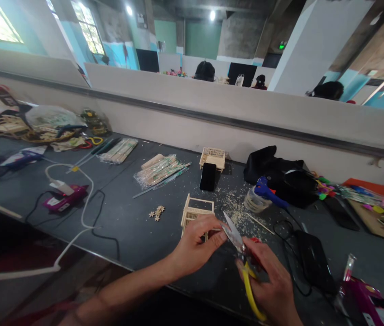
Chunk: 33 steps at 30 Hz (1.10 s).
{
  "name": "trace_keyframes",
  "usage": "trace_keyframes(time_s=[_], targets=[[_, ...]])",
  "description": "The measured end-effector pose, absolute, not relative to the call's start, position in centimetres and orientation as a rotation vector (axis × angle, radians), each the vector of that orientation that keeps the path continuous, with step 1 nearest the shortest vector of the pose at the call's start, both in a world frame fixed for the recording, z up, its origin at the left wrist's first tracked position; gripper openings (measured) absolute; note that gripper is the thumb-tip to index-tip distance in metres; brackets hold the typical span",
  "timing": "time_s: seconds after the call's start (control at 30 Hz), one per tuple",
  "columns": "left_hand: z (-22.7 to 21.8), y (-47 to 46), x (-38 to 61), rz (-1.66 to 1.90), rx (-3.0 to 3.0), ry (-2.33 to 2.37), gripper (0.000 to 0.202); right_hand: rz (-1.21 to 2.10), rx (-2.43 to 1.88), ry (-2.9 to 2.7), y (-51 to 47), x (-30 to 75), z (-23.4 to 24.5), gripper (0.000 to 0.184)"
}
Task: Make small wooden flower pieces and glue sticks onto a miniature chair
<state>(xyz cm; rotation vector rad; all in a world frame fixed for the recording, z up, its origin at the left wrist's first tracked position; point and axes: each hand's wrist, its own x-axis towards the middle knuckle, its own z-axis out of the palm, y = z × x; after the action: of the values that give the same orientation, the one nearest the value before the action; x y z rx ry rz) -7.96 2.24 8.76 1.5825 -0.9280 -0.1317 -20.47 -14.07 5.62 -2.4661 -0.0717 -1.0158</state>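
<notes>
My right hand [268,276] grips a pair of scissors [234,234] by its yellow and red handles, with the blades parted and pointing up and left. My left hand [197,246] is closed in a pinch at the tips of the blades; whatever lies between its fingers is too small to make out. Just behind the left hand stands a small pale wooden chair-like model [197,206], partly hidden by that hand. Wood crumbs [234,203] are scattered on the dark table beyond the scissors.
A phone [208,176] leans on a small wooden tray-like model [217,156]. Bagged sticks [161,170] and small wooden flower pieces [157,213] lie to the left. A blue glue gun [270,192] rests on a plastic tub [256,201]. Cables and a purple power strip [64,199] lie further left.
</notes>
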Motion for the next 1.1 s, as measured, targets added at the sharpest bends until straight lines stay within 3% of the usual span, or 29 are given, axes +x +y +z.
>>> trace_keyframes(time_s=[0.33, 0.53, 0.63, 0.7, 0.77, 0.83, 0.97, 1.1], targets=[[8.7, 2.4, -7.8, -0.156, 1.569, -0.884, 0.024, -0.797, -2.666, 0.202, -16.0, -20.9, 2.3, 0.036], [9.6, 4.1, -6.4, 0.060, 1.539, -0.834, 0.017, -0.226, -2.812, 0.418, -17.8, -20.8, -0.7, 0.046], [9.9, 4.8, -5.9, 0.042, 1.526, -0.741, 0.014, -0.035, -2.922, 0.379, -18.4, -20.5, 1.6, 0.034], [10.0, 4.9, -5.9, -0.013, 1.489, -0.631, 0.014, -0.192, -2.985, 0.374, -19.3, -19.3, 4.2, 0.029], [9.9, 4.8, -6.0, -0.101, 1.417, -0.521, 0.016, -0.568, -3.009, 0.396, -20.9, -17.3, 6.7, 0.038], [9.8, 4.6, -6.1, -0.216, 1.322, -0.439, 0.018, -0.738, -3.081, 0.571, -22.7, -14.9, 8.5, 0.047], [9.8, 4.6, -6.2, -0.408, 1.151, -0.340, 0.023, -0.495, -3.128, 0.929, -25.4, -11.4, 9.2, 0.058], [10.0, 4.6, -6.4, -0.498, 1.042, -0.302, 0.027, -0.413, -2.966, 0.869, -26.2, -10.5, 8.4, 0.054]])
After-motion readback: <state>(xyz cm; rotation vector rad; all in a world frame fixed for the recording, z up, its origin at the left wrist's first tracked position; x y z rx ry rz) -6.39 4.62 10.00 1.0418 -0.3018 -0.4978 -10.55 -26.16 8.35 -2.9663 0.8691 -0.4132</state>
